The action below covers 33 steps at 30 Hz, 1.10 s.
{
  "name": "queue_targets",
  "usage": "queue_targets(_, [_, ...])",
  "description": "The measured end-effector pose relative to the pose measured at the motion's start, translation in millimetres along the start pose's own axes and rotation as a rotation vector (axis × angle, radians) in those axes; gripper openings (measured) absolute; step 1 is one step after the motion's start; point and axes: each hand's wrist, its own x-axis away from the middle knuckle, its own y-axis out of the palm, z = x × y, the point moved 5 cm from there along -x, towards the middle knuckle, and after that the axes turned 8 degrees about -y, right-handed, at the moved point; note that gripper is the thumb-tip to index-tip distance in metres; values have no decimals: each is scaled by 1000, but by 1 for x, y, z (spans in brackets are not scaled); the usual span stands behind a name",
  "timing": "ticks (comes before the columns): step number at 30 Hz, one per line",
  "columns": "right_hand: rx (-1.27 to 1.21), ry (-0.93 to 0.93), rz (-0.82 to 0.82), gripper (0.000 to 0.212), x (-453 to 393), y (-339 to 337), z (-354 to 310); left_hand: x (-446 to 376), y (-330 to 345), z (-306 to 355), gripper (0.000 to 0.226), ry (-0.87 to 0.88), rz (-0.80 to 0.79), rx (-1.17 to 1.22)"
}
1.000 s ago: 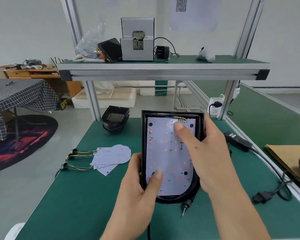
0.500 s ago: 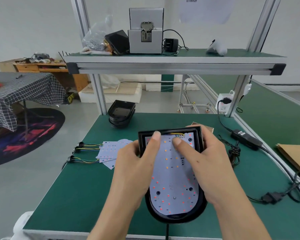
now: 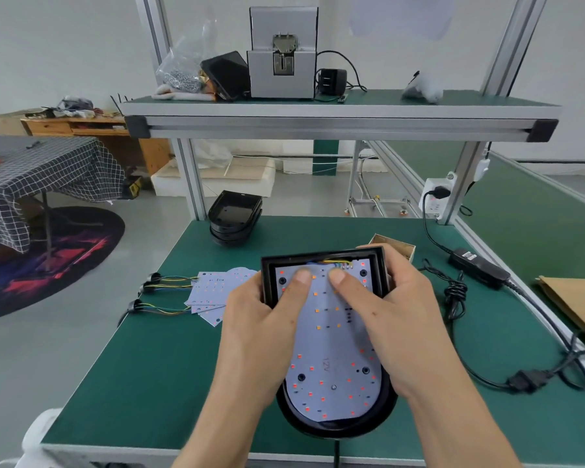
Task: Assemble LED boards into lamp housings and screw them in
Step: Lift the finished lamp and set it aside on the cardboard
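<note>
1. LED board (image 3: 331,346) lies flat inside the black lamp housing (image 3: 321,256), and the housing sits on the green table (image 3: 142,366), close to the near edge.
2. Left hand (image 3: 260,336) holds the left side of the housing. Its thumb lies across the board and presses near the top, and its other fingers are hidden behind the wall.
3. Right hand (image 3: 395,319) holds the right side the same way, with its thumb pressing the board near the top and its fingers curled round the far corner.
4. Little colored wires (image 3: 331,263) sit at the top edge of the board (just past the two thumb tips).
5. More LED boards (image 3: 213,292) with wires lie in a loose pile just left of the housing.
6. Empty black housings (image 3: 235,219) are stacked at the far side of the table.
7. One small cardboard box (image 3: 394,246) peeks out behind the right hand.
8. Black power cables (image 3: 480,271) lie on the right part of the table.
9. One gray machine (image 3: 282,59) stands on the shelf above.
</note>
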Motion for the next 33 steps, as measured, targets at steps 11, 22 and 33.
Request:
queue_targets(11, [-1, 26, 9, 17, 4, 0, 4, 1, -1, -5, 45, -14, 33, 9])
queue_targets(22, [27, 7, -20, 20, 4, 0, 6, -4, -3, -8, 23, 110, 4, -115])
queue_targets(33, [-1, 17, 14, 22, 6, -2, 8, -4, -1, -11, 25, 111, 15, -137])
